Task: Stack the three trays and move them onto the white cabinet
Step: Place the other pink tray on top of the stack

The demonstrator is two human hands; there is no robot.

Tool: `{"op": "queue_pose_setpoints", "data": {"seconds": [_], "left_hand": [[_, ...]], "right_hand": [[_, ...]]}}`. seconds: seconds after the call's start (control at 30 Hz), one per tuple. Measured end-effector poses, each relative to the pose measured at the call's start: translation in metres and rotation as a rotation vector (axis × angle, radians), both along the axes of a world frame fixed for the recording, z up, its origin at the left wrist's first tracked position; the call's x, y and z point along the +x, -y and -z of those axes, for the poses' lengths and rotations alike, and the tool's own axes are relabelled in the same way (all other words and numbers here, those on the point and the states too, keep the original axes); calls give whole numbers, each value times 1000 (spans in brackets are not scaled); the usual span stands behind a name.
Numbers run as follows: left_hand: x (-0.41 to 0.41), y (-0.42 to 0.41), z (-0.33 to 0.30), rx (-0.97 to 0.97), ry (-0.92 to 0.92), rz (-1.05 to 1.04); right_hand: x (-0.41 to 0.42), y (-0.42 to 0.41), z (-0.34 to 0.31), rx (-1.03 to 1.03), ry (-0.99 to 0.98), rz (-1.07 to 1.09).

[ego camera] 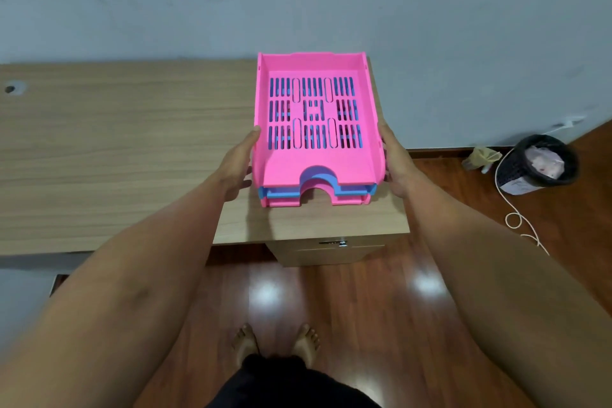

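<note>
1. Left hand [239, 165] presses flat on the left side of the tray stack, fingers open along its wall.
2. Right hand [396, 165] does the same on the right side, so both hands hold the stack between them.
3. Top pink tray [331, 172] sits on a blue tray [351, 189], and another pink tray [284, 202] is at the bottom.
4. All three sit nested on the wooden desk [116, 149], near its right end, over a drawer unit [331, 253].
5. On the floor to the right stands a black mesh bin [533, 164] beside a white cord [516, 219].
6. Two bare feet [275, 341] stand on the shiny wood floor [430, 275].
</note>
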State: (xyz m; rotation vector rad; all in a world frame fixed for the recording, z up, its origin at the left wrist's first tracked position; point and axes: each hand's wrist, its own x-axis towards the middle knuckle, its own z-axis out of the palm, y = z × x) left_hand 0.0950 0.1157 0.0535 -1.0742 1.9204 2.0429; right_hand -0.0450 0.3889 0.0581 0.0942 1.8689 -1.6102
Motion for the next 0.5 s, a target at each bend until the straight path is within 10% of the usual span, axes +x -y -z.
{"op": "queue_pose_setpoints", "data": {"seconds": [0.5], "left_hand": [[-4,-11,20,476,-242,-169]], "right_hand": [[-7,2,21,-306,238,124]]}}
